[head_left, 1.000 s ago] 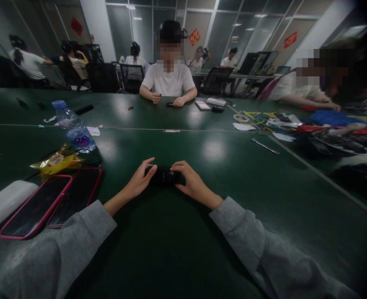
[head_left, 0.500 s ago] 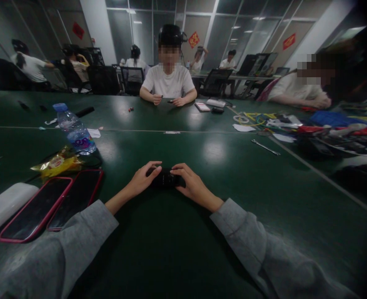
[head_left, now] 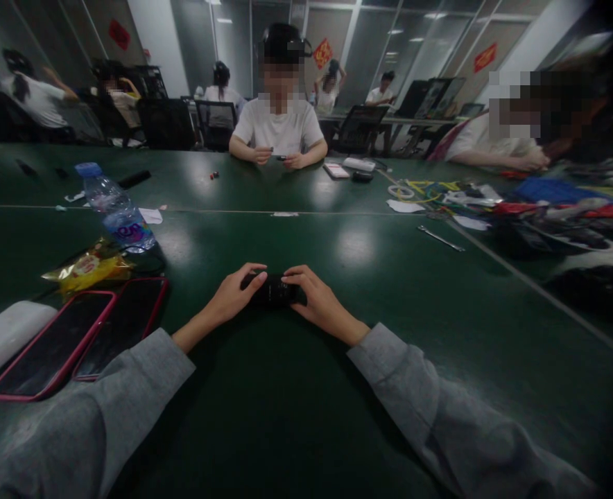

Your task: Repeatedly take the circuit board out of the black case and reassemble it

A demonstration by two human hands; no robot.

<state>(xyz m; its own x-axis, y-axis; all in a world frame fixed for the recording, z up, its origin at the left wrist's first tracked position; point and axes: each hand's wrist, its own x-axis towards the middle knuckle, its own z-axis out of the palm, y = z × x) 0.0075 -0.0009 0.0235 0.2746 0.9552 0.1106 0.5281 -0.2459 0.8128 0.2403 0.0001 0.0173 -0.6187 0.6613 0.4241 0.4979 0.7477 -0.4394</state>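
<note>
A small dark oblong object with faint pale markings (head_left: 274, 291) lies on the green table in front of me; its exact kind is too dark to make out. Round its left end is my left hand (head_left: 238, 290), thumb on the top and fingers along the far side. My right hand (head_left: 309, 294) grips the right end, with fingertips on the upper edge and the thumb at the near side. Both hands are closed on the object, and their palms hide its two ends.
To my left are two red-edged phones (head_left: 57, 343), a white power bank (head_left: 10, 339), a yellow packet (head_left: 91, 267) and a plastic bottle (head_left: 119, 211). A wrench (head_left: 440, 238) lies right, before a pile of cables (head_left: 436, 194). Across the table sits a person (head_left: 279, 125) holding small items.
The whole view has shifted slightly, so the table things appear a little further left and higher. Both hands keep their hold on the dark object, with hardly any movement.
</note>
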